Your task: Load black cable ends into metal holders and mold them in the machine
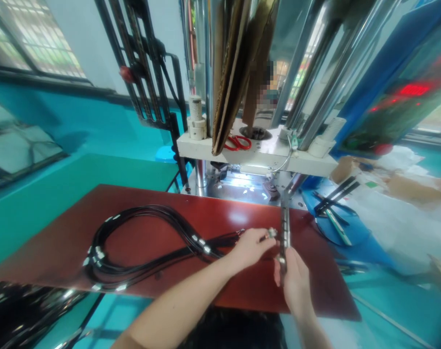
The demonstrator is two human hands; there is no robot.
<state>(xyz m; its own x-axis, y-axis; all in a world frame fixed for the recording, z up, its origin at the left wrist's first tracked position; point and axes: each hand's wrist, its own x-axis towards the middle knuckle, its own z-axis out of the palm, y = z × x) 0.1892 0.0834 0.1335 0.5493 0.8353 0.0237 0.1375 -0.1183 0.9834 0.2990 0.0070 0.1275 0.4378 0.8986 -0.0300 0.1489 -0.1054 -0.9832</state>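
My left hand [252, 248] is closed in a pinch on a small silvery piece [271, 233], likely a cable end. My right hand [296, 281] wraps round the near end of a long, narrow metal bar [285, 225] with dark notches along it. The bar points away from me towards the machine. A figure-eight bundle of black cables [143, 211] with white tags lies to the left, its loose ends running up to my left hand. Everything is over a reddish-brown board [220, 203]. Blur hides fine detail at my fingertips.
Beyond the board stands a press with a white plate [315, 162], a lit metal bed [242, 186] and steel columns. Red-handled scissors [238, 142] and cardboard [235, 72] rest on the plate. Tools [336, 220] lie in a blue tray at right, beside a control panel [398, 92].
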